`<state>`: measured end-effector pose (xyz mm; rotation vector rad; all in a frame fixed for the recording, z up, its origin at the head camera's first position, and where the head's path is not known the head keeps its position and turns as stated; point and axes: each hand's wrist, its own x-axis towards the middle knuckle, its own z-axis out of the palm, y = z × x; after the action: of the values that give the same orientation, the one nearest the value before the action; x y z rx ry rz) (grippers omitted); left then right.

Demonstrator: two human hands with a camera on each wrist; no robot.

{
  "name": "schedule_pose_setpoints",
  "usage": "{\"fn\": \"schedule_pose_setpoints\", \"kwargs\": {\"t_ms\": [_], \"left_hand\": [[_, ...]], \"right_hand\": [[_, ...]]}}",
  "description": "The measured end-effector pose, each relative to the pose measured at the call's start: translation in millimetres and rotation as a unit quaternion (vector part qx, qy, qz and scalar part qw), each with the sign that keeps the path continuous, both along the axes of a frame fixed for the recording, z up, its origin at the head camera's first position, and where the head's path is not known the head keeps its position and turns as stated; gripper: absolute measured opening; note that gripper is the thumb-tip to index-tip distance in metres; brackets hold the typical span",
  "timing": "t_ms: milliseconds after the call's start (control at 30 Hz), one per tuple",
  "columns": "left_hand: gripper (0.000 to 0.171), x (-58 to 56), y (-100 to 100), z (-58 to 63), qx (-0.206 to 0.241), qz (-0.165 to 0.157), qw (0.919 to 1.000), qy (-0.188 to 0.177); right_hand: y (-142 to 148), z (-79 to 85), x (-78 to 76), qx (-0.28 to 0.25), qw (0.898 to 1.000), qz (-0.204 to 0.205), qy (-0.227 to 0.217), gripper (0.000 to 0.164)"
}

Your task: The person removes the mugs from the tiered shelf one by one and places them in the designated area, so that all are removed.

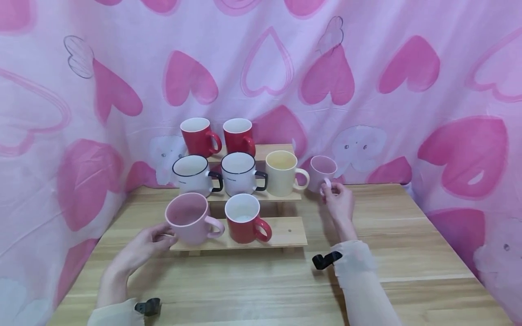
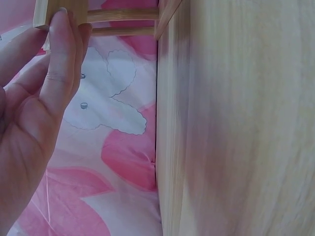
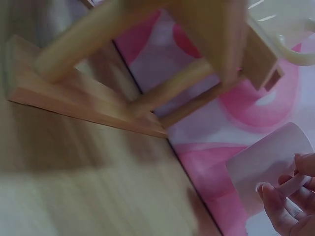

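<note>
My right hand [image 1: 340, 203] pinches the handle of a pale pink mug [image 1: 321, 174] to the right of a stepped wooden mug rack [image 1: 289, 230]. The right wrist view shows fingers and thumb around that handle, with the mug [image 3: 268, 167] raised above the tabletop. At the rack's lowest step, my left hand [image 1: 148, 246] holds the board's left end, beside a larger pink mug [image 1: 189, 219]. Fingertips lie against the board's edge [image 2: 74, 12] in the left wrist view. A red mug [image 1: 244, 222] shares this lowest step.
Two white mugs with black rims, one at the left [image 1: 191, 176], and a cream mug [image 1: 281, 174] stand on the middle step. Two red mugs [image 1: 197, 138] sit on top. Behind the wooden table [image 1: 244, 290] hangs a pink heart-patterned curtain [image 1: 261, 59].
</note>
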<state>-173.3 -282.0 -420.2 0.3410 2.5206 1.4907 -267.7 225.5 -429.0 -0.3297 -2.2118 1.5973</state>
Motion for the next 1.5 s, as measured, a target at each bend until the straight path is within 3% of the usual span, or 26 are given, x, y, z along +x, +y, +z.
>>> {"fn": "schedule_pose_setpoints", "kwargs": {"t_ms": [367, 633, 767, 933, 1067, 1267, 1500], "left_hand": [[0.051, 0.2, -0.4, 1.2, 0.027, -0.007, 0.9996, -0.010], [0.050, 0.6, -1.0, 0.6, 0.031, -0.006, 0.9994, -0.014], [0.051, 0.3, -1.6, -0.3, 0.028, -0.008, 0.9995, -0.008], [0.047, 0.9, -1.8, 0.1, 0.008, -0.009, 0.9999, 0.011], [0.048, -0.2, -1.3, 0.3, 0.005, -0.010, 0.9999, 0.009], [0.048, -1.1, -1.3, -1.0, 0.019, -0.019, 0.9996, 0.005], [0.044, -0.3, -3.2, -1.6, 0.023, -0.019, 0.9996, 0.001]], "right_hand": [[-10.7, -21.6, 1.1, -0.004, 0.999, 0.002, -0.040, 0.025], [-21.2, -30.8, -0.6, -0.090, 0.994, 0.010, -0.064, 0.024], [-23.0, -34.3, -4.0, -0.075, 0.996, 0.004, -0.053, 0.023], [-24.5, -38.0, -3.3, -0.094, 0.994, 0.011, -0.059, 0.024], [-25.0, -41.3, -3.6, -0.113, 0.991, 0.012, -0.075, 0.027], [-25.6, -42.6, -5.0, -0.102, 0.993, 0.004, -0.063, 0.026], [-24.3, -42.1, -1.5, -0.096, 0.991, 0.028, -0.085, 0.028]]}}
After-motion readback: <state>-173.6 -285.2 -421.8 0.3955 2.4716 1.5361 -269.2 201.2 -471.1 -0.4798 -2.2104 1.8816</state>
